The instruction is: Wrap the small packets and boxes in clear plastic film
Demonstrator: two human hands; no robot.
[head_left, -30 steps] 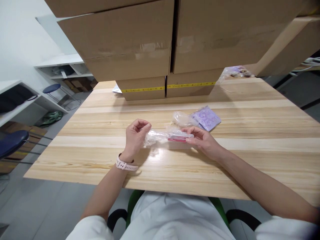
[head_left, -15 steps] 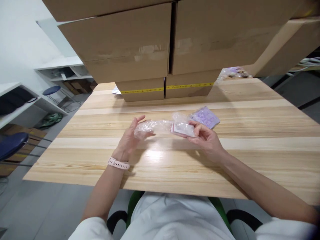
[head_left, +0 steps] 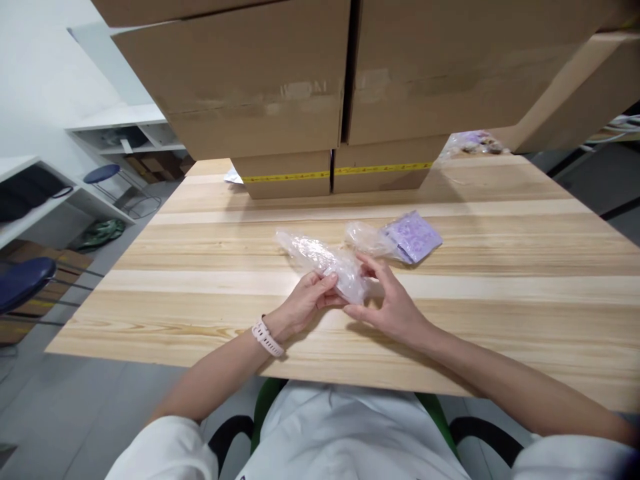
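Grip: both hands are closed on one clear plastic bag (head_left: pixel 327 261), the left hand (head_left: pixel 305 303) pinching its near end between thumb and fingers, the right hand (head_left: pixel 387 303) with fingers curled round that end from the other side
Bag position: near end held just above the wooden table (head_left: pixel 210 313), the rest running away and to the left, its far end low over the wood
Bag contents: film is crumpled and glossy; whatever is inside cannot be made out
Progress: judging by the pinch at the near end, the bag is mid-handling, neither set down nor let go
Second bag: another clear bag (head_left: pixel 367 238) lies just beyond, a purple patterned packet (head_left: pixel 413 237) in it
Far: cardboard boxes (head_left: pixel 300 87) stacked at the table's far edge, closed, contents unseen
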